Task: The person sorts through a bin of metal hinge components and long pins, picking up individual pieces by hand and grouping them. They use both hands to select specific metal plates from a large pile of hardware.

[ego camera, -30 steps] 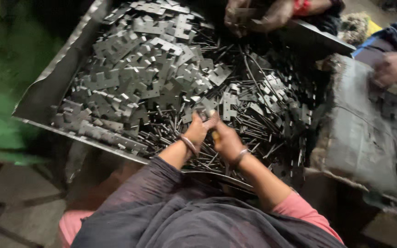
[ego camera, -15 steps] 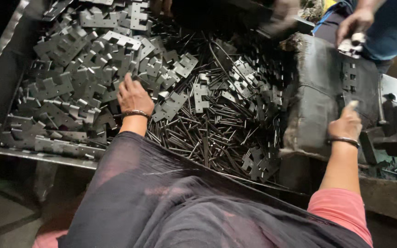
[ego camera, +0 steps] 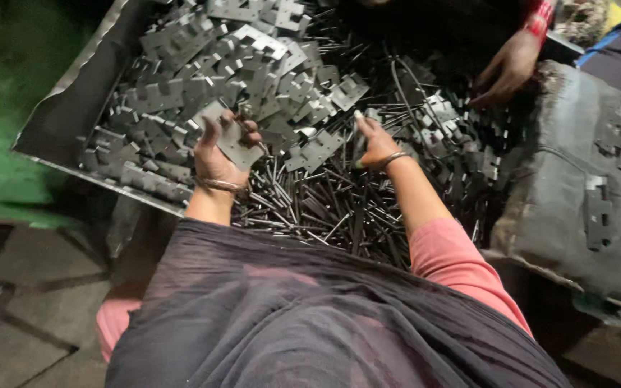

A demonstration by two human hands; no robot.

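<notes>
A big metal tray [ego camera: 66, 93] holds a heap of notched flat metal plates [ego camera: 253, 65] at the left and back, and a heap of thin dark metal pins [ego camera: 325, 208] at the front. My left hand [ego camera: 218, 154] is raised over the heap with one flat notched plate [ego camera: 235, 140] lying in its fingers. My right hand [ego camera: 374, 140] is lowered onto the pins and plates near the middle; its fingers are curled, and I cannot tell if they hold something. Both wrists wear bangles.
Another person's hand [ego camera: 508, 68] with a red bangle reaches into the tray at the back right. A dusty grey block [ego camera: 583, 187] with a few plates on it stands at the right. Green sheeting [ego camera: 1, 115] lies at the left.
The view swung left. My right hand came back from the grey block at the right to the pins. My left hand rose off the heap with a plate in it.
</notes>
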